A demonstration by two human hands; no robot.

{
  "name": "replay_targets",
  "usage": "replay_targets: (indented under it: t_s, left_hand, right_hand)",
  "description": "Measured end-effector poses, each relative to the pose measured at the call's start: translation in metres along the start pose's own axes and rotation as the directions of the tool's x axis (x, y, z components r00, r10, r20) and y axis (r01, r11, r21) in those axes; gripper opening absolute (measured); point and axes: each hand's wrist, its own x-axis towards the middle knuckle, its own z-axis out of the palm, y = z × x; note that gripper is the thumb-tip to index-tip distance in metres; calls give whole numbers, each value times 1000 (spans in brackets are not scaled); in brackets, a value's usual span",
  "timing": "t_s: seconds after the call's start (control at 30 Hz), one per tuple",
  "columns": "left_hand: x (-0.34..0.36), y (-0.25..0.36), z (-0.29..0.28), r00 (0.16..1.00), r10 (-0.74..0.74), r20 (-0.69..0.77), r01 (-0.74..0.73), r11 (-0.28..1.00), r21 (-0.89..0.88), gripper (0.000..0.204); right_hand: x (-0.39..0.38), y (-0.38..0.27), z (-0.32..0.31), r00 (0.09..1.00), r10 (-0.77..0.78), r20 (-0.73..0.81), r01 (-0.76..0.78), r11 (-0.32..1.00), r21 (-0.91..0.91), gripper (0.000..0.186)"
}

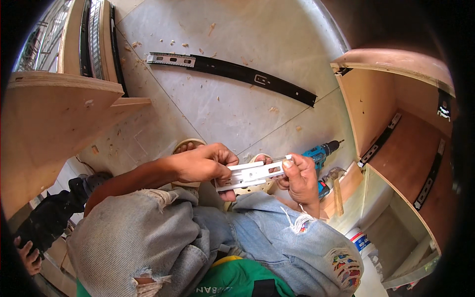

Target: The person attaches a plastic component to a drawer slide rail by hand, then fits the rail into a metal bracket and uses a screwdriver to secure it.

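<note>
Over my knees, both hands hold a short, bright metal drawer slide point(251, 174) with slots, lying nearly level and tilted slightly up to the right. My left hand point(210, 164) is closed around its left end, with fingers curled above and below. At the other end, my right hand point(300, 179) pinches the slide, the thumb pressed on its top face. Beyond my hands, a long black drawer slide point(230, 75) lies on the tiled floor, a silver section showing at its left end.
A blue cordless drill point(320, 152) and a hammer point(337, 192) lie right of my hands. An open wooden cabinet point(368, 104) stands at right, black slides point(429, 174) inside. Wooden panelling point(54, 131) fills the left. Another person's hand point(29, 256) shows at lower left. Wood shavings dot the floor.
</note>
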Motion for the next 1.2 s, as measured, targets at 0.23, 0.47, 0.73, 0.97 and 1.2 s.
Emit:
replay_targets:
  t_s: [0.23,0.47,0.73,0.97,1.2]
  left_hand:
    - [5,3,13,987,-122,-109,104,981,-161,35]
    - [3,23,17,988,-115,-103,96,979,-177,40]
    - [-1,17,17,999,-1,-45,-11,965,-263,42]
    - [-3,29,20,999,-23,-44,16,989,-147,46]
    - [-8,17,16,998,41,46,-35,992,-124,50]
  right_hand:
    - [5,3,-1,999,-15,38,17,999,-51,31]
    - [6,4,0,999,-42,17,42,999,-9,30]
    - [6,5,0,996,-84,21,84,996,19,30]
    - [7,11,10,987,-125,-97,133,987,88,32]
    - [9,24,13,975,-170,-143,178,983,45,33]
